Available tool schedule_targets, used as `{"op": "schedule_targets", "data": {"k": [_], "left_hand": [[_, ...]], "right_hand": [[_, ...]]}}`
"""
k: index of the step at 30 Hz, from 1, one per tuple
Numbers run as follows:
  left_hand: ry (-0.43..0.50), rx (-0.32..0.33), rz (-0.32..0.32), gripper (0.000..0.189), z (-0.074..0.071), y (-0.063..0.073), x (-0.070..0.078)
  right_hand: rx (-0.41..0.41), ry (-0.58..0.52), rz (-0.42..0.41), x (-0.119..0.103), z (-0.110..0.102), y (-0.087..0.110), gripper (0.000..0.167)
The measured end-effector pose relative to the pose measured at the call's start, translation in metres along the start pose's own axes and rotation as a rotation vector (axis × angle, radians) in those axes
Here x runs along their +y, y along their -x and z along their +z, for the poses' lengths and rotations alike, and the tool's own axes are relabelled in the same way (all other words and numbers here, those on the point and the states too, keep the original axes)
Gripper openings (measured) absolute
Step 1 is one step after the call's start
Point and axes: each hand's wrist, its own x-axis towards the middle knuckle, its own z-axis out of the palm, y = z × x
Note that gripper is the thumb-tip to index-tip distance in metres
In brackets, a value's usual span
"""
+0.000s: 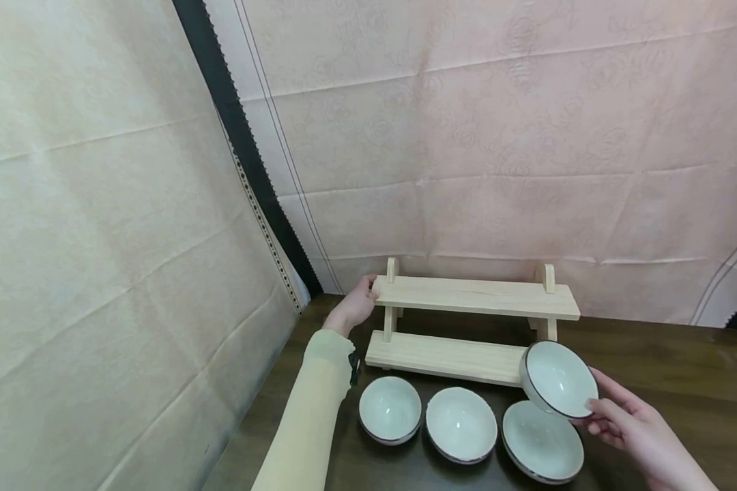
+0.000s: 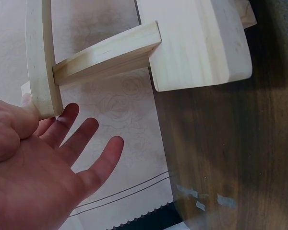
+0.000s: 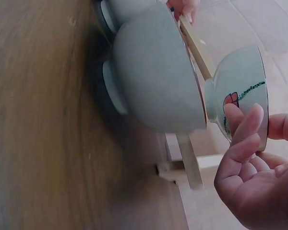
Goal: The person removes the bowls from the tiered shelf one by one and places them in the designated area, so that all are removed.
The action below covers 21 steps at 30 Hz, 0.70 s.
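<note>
A two-tier wooden rack (image 1: 467,295) stands at the back of the table. My left hand (image 1: 357,305) pinches the left end of its upper shelf (image 2: 44,62) between thumb and index finger; the other fingers (image 2: 105,160) spread free of the wood. My right hand (image 1: 635,419) holds a white bowl (image 1: 559,378) by its right side, thumb near the rim. That bowl is tilted, with a red and green pattern (image 3: 235,99) outside. It hangs above another bowl (image 1: 543,443), partly hiding it and the lower shelf's (image 1: 448,356) right end.
Two more white bowls, a left one (image 1: 389,409) and a middle one (image 1: 462,425), stand in a row before the rack on the dark wooden table (image 1: 669,354). Cloth (image 1: 528,136) hangs right behind the rack, and another cloth (image 1: 129,273) borders the left side.
</note>
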Motion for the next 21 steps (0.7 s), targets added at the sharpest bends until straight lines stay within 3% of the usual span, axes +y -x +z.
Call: {"op": "schedule_targets", "data": {"k": [5,13,21], "left_hand": [[-0.018,0.002,0.003,0.053,-0.005,0.002,0.001],[-0.01,0.0,-0.016,0.053,-0.008,0.001,-0.004],[-0.01,-0.003,0.008,0.053,-0.005,0.0,-0.001]], "right_hand": [[-0.046,-0.006,-0.053,0.009,-0.016,0.007,0.067],[-0.002,0.205,0.046,0.013,-0.033,0.018,0.065],[0.057,0.205,0.083,0.02,-0.055,0.031,0.074]]}}
